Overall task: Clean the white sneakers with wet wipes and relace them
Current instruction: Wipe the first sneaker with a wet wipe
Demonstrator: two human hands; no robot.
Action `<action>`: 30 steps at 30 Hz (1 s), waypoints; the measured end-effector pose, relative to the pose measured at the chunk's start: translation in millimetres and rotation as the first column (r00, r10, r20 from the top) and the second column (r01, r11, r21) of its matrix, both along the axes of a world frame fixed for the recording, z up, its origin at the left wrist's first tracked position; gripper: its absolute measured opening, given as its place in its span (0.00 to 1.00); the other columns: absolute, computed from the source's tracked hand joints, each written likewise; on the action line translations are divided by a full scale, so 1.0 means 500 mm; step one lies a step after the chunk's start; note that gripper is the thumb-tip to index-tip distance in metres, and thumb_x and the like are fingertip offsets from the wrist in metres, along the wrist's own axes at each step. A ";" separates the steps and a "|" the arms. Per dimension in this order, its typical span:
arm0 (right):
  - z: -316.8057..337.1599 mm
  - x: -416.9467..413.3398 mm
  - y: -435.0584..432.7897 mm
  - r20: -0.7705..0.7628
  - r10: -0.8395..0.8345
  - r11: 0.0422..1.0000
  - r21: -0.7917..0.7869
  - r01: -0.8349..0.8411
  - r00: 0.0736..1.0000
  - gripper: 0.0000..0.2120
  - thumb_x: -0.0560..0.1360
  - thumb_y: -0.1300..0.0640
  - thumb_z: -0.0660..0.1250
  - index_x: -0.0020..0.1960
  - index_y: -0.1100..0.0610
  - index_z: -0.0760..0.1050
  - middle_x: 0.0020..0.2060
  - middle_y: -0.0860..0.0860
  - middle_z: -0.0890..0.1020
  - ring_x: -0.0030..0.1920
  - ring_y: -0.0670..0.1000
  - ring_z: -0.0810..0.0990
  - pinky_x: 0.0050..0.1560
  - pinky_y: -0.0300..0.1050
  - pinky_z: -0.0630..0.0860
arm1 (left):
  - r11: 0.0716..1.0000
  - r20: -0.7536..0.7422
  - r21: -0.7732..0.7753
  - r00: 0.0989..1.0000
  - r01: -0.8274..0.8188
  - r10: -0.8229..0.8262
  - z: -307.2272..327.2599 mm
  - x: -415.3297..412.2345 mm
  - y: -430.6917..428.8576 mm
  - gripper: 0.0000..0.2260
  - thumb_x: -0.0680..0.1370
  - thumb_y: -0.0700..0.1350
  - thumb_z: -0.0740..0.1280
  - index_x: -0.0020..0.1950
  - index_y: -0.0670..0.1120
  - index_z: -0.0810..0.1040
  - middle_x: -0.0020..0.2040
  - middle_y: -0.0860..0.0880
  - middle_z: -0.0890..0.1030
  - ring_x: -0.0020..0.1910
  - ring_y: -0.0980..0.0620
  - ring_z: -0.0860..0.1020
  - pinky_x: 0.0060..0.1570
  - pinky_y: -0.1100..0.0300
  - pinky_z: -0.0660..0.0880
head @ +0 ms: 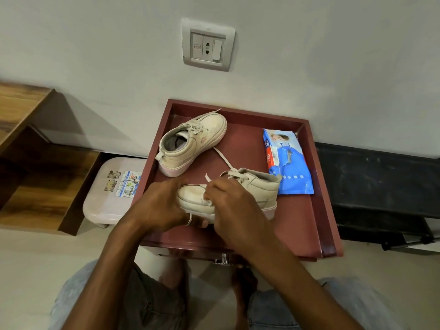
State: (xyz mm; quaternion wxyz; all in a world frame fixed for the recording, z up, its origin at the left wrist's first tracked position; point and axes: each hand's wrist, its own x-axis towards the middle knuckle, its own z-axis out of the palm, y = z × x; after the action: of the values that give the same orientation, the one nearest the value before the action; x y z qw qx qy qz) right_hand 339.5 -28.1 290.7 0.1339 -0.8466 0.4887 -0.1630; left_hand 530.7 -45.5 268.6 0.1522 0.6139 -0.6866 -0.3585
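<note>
At the centre of the frame, the left hand (164, 203) grips the toe of the near sneaker (257, 189) on the maroon desk (295, 222). The right hand (233, 203) bunches a wet wipe (207, 201) against its side. The second sneaker (190, 141) lies above it, and the wipes pack (288, 163) lies to the right.

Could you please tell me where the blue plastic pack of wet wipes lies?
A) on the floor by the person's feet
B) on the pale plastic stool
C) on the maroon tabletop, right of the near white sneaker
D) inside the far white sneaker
C: the blue plastic pack of wet wipes lies flat on the maroon rimmed tabletop, just right of the near white sneaker, beside its heel.
</note>
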 end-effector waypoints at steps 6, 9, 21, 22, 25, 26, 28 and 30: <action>0.009 -0.110 -0.039 -0.035 -0.202 0.979 -0.046 0.200 0.979 0.10 0.68 0.70 0.67 0.43 0.58 0.81 0.44 0.50 0.79 0.45 0.53 0.78 0.39 0.53 0.78 | 0.998 -0.082 0.055 0.996 -0.016 0.020 0.009 -0.002 -0.001 0.31 0.57 0.61 0.84 0.58 0.58 0.81 0.48 0.63 0.84 0.47 0.72 0.78 0.42 0.77 0.74; 0.024 -0.150 -0.055 -0.088 -0.324 0.945 -0.071 0.319 0.942 0.03 0.72 0.67 0.69 0.44 0.62 0.80 0.44 0.53 0.80 0.45 0.55 0.80 0.42 0.54 0.80 | 0.998 -0.072 0.062 0.997 -0.006 0.011 0.009 0.000 0.000 0.33 0.58 0.61 0.84 0.60 0.58 0.79 0.49 0.64 0.83 0.47 0.72 0.78 0.42 0.78 0.73; 0.029 -0.091 -0.019 -0.104 -0.330 0.940 -0.131 0.316 0.938 0.05 0.75 0.55 0.68 0.49 0.52 0.73 0.43 0.49 0.78 0.45 0.52 0.78 0.36 0.50 0.78 | 0.992 0.117 0.105 0.990 0.066 -0.078 -0.002 -0.013 -0.004 0.43 0.59 0.58 0.84 0.71 0.52 0.73 0.64 0.52 0.79 0.59 0.51 0.78 0.59 0.52 0.78; 0.031 -0.097 -0.019 -0.095 -0.328 0.943 -0.089 0.320 0.940 0.08 0.75 0.55 0.68 0.52 0.50 0.71 0.45 0.49 0.78 0.46 0.52 0.78 0.39 0.51 0.78 | 0.992 0.137 0.110 0.987 0.067 -0.082 -0.002 -0.015 -0.004 0.43 0.59 0.58 0.84 0.71 0.52 0.73 0.64 0.52 0.78 0.59 0.51 0.78 0.60 0.50 0.78; 0.034 -0.121 -0.024 -0.093 -0.312 0.950 -0.043 0.310 0.945 0.10 0.75 0.55 0.69 0.55 0.51 0.75 0.50 0.48 0.78 0.49 0.52 0.78 0.44 0.51 0.78 | 0.990 0.198 0.128 0.976 0.060 -0.085 -0.004 -0.022 -0.005 0.48 0.58 0.61 0.83 0.74 0.51 0.69 0.67 0.51 0.76 0.61 0.49 0.77 0.60 0.48 0.78; 0.033 -0.129 -0.027 -0.079 -0.321 0.947 -0.029 0.319 0.944 0.09 0.74 0.55 0.70 0.54 0.52 0.77 0.50 0.48 0.78 0.49 0.52 0.78 0.45 0.51 0.78 | 0.989 0.219 0.132 0.972 0.060 -0.088 -0.004 -0.025 -0.005 0.49 0.58 0.61 0.83 0.75 0.51 0.68 0.68 0.51 0.75 0.62 0.49 0.76 0.61 0.48 0.78; 0.036 -0.143 -0.032 -0.061 -0.342 0.938 0.037 0.344 0.938 0.08 0.73 0.53 0.72 0.52 0.51 0.80 0.49 0.47 0.79 0.49 0.50 0.78 0.47 0.51 0.78 | 0.987 0.269 0.144 0.957 0.071 -0.109 -0.006 -0.032 -0.006 0.50 0.60 0.60 0.83 0.77 0.50 0.64 0.71 0.50 0.72 0.64 0.47 0.75 0.62 0.47 0.77; 0.041 -0.155 -0.034 -0.093 -0.346 0.928 0.113 0.355 0.934 0.07 0.73 0.50 0.72 0.51 0.48 0.81 0.48 0.46 0.82 0.50 0.49 0.79 0.49 0.50 0.79 | 0.984 0.319 0.159 0.939 0.082 -0.130 -0.008 -0.040 -0.005 0.49 0.62 0.58 0.82 0.76 0.48 0.62 0.71 0.49 0.71 0.64 0.46 0.74 0.62 0.47 0.76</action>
State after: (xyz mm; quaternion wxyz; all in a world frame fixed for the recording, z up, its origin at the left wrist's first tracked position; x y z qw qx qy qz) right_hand 262.2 -45.3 311.2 0.1391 -0.7407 0.6458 -0.1224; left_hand 510.9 -48.2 264.5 -0.0281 0.6363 -0.7069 -0.3075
